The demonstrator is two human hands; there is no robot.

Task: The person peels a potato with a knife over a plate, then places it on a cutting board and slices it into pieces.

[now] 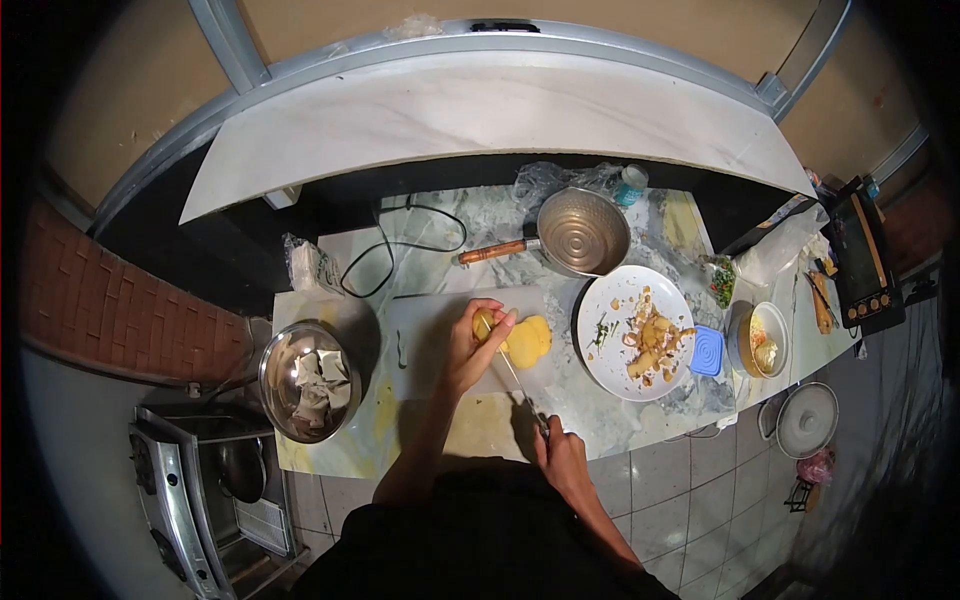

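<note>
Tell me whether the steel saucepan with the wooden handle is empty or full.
Empty: the saucepan stands upright, its bare ringed metal bottom showing.

Left hand (472, 345) reaches toward twelve o'clock, fingers (497, 325) curled in a grip; right hand (562, 458) is fisted near the body.

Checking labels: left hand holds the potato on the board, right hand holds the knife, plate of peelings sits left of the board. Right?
One slip: the plate of peelings sits right of the cutting board, not left. The left hand does hold the potato and the right hand the knife. The head view shows it.
</note>
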